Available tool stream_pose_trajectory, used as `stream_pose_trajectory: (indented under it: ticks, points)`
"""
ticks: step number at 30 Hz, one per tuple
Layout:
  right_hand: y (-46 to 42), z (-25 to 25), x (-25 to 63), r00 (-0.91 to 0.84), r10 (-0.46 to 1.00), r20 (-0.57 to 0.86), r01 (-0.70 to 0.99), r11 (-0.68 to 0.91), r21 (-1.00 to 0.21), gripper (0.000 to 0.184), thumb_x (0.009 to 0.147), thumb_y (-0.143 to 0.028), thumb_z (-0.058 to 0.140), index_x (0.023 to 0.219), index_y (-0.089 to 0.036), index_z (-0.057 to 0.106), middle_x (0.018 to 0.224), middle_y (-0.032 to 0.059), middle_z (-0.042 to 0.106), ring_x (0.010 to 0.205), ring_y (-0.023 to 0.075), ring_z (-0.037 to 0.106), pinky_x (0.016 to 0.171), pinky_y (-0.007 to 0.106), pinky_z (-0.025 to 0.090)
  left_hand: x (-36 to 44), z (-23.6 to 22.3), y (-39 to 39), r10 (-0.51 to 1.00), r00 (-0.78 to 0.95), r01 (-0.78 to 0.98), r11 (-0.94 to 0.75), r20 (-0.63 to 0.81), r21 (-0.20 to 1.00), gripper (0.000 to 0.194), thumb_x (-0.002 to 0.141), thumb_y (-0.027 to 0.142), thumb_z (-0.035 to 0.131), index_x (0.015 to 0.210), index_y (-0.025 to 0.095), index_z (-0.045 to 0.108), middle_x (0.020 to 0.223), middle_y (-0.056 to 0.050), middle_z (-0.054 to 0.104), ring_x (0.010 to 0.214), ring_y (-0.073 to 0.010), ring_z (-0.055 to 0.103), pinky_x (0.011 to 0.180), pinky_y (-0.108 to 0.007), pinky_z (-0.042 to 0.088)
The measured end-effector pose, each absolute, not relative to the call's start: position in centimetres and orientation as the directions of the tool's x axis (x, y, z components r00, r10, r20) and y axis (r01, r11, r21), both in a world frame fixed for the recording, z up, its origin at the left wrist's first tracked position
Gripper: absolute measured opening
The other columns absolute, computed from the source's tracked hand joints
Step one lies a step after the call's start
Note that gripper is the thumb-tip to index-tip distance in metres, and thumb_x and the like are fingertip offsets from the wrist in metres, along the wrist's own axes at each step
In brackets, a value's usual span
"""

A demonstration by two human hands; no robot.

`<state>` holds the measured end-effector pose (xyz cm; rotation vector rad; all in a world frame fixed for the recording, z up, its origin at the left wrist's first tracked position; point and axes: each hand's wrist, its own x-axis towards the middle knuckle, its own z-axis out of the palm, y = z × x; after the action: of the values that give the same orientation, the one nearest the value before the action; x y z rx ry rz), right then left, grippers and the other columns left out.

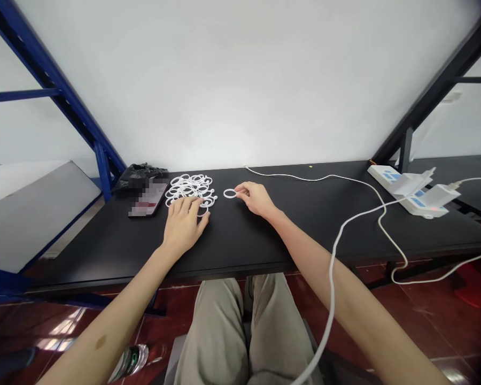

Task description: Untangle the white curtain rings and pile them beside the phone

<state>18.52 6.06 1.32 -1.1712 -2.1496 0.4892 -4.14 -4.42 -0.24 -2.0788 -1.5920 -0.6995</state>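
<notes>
A pile of white plastic rings (190, 188) lies on the black table (264, 235). My left hand (183, 224) rests flat at the pile's near edge, fingers stretched out and touching the closest rings. One single white ring (230, 193) lies apart, to the right of the pile. My right hand (254, 197) pinches that ring's right edge between thumb and fingertips.
A phone (146, 203) lies left of the pile, with a black crumpled bag (138, 174) behind it. A white cable (344, 224) runs across the table to a power strip (409, 192) at the right. Blue shelving (64, 101) stands left. A bottle (130, 361) lies on the floor.
</notes>
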Motion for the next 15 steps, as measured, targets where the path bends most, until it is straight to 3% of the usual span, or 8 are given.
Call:
stream_pose_trajectory:
  ticks: [3,5,8,13,15]
  points:
    - [4.8,1.7,17.4,-0.539,0.701,0.467,0.461,0.710,-0.533,0.013,0.088,-0.014,0.065,0.101,-0.018,0.069,0.098,0.0050,0.074,0.091,0.0158,0.066,0.089,0.031,0.051,-3.7,-0.1,-4.4,0.730,0.286,0.948,-0.312,0.620,-0.070,0.051,0.096,0.043,0.049,0.135,0.010,0.051,0.127,-0.018,0.063,0.116,-0.0333,0.052,0.099,-0.047,0.040]
    - [3.8,1.9,16.5,-0.636,0.512,0.577,0.334,0.857,-0.392,0.013,0.091,-0.015,0.062,0.102,-0.017,0.068,0.099,0.0067,0.072,0.095,0.0184,0.061,0.090,0.034,0.050,-3.6,0.0,-4.4,0.736,0.320,0.937,-0.341,0.597,-0.082,0.056,0.095,0.046,0.051,0.137,0.009,0.049,0.120,-0.017,0.066,0.112,-0.0332,0.054,0.096,-0.046,0.040]
    - [2.6,2.2,15.6,-0.716,0.327,0.617,0.239,0.945,-0.224,0.016,0.096,-0.017,0.053,0.104,-0.017,0.067,0.099,0.0079,0.070,0.093,0.0201,0.056,0.089,0.035,0.050,-3.7,0.1,-4.5,0.755,0.325,0.934,-0.352,0.570,-0.066,0.045,0.096,0.044,0.050,0.127,0.012,0.057,0.100,-0.013,0.071,0.099,-0.0309,0.056,0.090,-0.044,0.041]
    - [1.7,2.9,15.6,-0.733,0.298,0.611,0.280,0.951,-0.128,0.025,0.100,-0.017,0.043,0.109,-0.016,0.065,0.102,0.0103,0.067,0.098,0.0226,0.052,0.090,0.038,0.048,-3.6,0.4,-4.8,0.782,0.254,0.948,-0.318,0.568,0.014,0.053,0.093,0.052,0.053,0.131,0.015,0.056,0.101,-0.011,0.072,0.098,-0.0307,0.056,0.089,-0.044,0.039]
    - [1.6,3.0,15.6,-0.737,0.326,0.592,0.298,0.943,-0.148,0.024,0.100,-0.017,0.043,0.109,-0.017,0.065,0.105,0.0107,0.066,0.100,0.0231,0.052,0.091,0.039,0.048,-3.6,0.4,-4.8,0.801,0.232,0.952,-0.304,0.552,0.041,0.053,0.094,0.051,0.051,0.133,0.016,0.054,0.104,-0.011,0.071,0.100,-0.0311,0.055,0.090,-0.045,0.038]
